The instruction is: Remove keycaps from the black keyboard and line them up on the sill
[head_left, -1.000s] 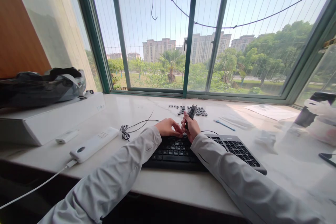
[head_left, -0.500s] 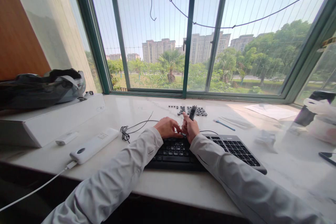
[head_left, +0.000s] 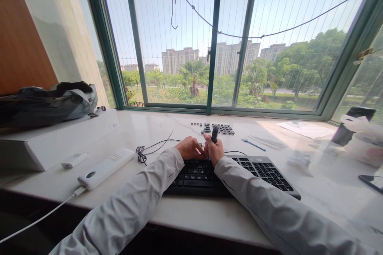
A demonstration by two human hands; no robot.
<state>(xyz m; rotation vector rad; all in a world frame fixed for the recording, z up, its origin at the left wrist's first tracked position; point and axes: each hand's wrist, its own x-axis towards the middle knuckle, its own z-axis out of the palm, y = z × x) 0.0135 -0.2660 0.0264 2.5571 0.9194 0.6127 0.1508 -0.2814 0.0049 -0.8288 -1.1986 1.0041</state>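
Note:
A black keyboard (head_left: 197,181) lies near the counter's front edge, its right-hand key area showing open key sockets. My right hand (head_left: 214,152) is closed in a fist around a black hand tool (head_left: 215,133), held upright over the keyboard's upper rows. Its top end sticks out above the thumb, while the lower end is hidden. Close against it, my left hand (head_left: 190,148) rests over the keys with bent fingers drawn together; what its fingertips pinch is hidden. Beyond both hands, loose black keycaps (head_left: 226,129) are laid out in rows.
A coiled black cable (head_left: 141,153) and a white power bank (head_left: 104,168) lie left, near a white box (head_left: 26,145) bearing a dark bag. To the right are a blue stick-like tool (head_left: 255,145), crumpled clear plastic (head_left: 299,160), paper (head_left: 305,128) and a phone-like object (head_left: 372,182).
The black tool has turned more upright and sits lower in my right hand's grip. My left fingers have come closer to the right hand. The whole view has shifted slightly.

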